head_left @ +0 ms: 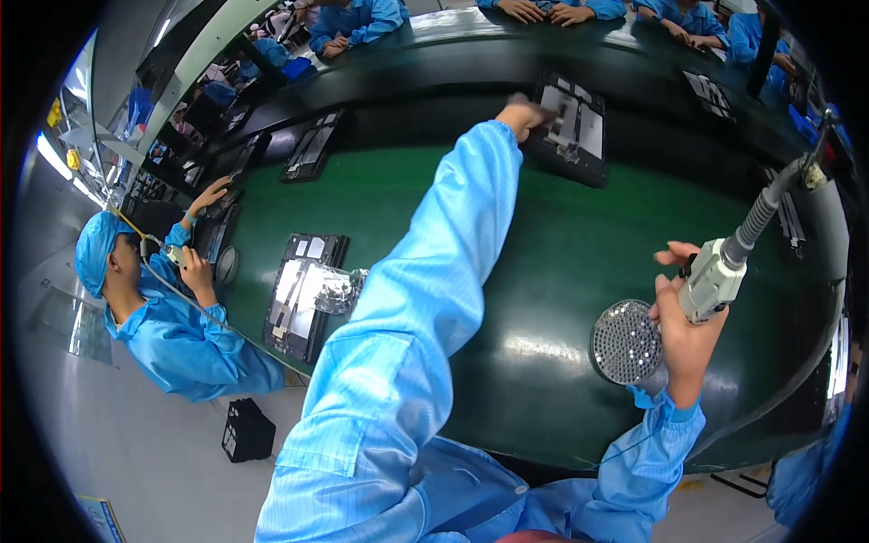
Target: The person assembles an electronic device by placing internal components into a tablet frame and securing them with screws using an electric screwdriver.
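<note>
My left arm stretches out across the green bench. My left hand (524,118) is at the left edge of an opened tablet (579,136) with its inner parts showing; motion smears the fingers, so their grip cannot be made out. My right hand (688,330) is closed round a pale electric screwdriver (713,288) with a grey ribbed sleeve at its cable end. Just left of that hand lies a round screw tray (626,342) with a perforated, shiny top. The screwdriver's tip is hidden.
Another opened tablet (294,294) lies left of my arm, with a crumpled silvery bag (337,290) on it. More devices (312,145) lie along the dark belt. A co-worker in blue (172,308) sits at left; others sit across. A black box (247,430) stands on the floor.
</note>
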A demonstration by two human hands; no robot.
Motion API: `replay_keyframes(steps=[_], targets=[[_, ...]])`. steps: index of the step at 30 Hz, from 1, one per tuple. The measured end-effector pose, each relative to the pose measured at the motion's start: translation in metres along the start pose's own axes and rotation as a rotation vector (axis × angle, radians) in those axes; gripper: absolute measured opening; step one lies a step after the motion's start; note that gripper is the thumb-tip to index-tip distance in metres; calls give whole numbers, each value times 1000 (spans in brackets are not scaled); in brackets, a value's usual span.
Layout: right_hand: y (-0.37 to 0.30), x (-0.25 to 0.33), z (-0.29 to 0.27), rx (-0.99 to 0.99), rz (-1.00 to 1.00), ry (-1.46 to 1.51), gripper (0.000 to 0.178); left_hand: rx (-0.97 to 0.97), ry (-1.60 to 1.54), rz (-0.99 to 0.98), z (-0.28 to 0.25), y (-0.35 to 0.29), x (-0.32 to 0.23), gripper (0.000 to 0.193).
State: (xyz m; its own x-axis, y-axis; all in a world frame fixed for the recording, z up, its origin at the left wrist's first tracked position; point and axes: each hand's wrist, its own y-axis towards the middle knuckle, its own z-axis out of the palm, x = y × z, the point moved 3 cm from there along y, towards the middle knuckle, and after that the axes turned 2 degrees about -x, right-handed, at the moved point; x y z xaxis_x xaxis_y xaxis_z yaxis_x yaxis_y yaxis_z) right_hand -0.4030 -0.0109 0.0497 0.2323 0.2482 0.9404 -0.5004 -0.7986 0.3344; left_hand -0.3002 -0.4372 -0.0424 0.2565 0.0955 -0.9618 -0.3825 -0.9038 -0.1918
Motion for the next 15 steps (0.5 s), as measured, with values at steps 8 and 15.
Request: replay_keyframes(steps=[8,15], targets=[[-10,16,3,-103,39,45,45,-113,-168,359,-23,-237,-29,58],[19,-1,0,11,-194,-54,29,-213,-302,-48,-47,-441,75,62]])
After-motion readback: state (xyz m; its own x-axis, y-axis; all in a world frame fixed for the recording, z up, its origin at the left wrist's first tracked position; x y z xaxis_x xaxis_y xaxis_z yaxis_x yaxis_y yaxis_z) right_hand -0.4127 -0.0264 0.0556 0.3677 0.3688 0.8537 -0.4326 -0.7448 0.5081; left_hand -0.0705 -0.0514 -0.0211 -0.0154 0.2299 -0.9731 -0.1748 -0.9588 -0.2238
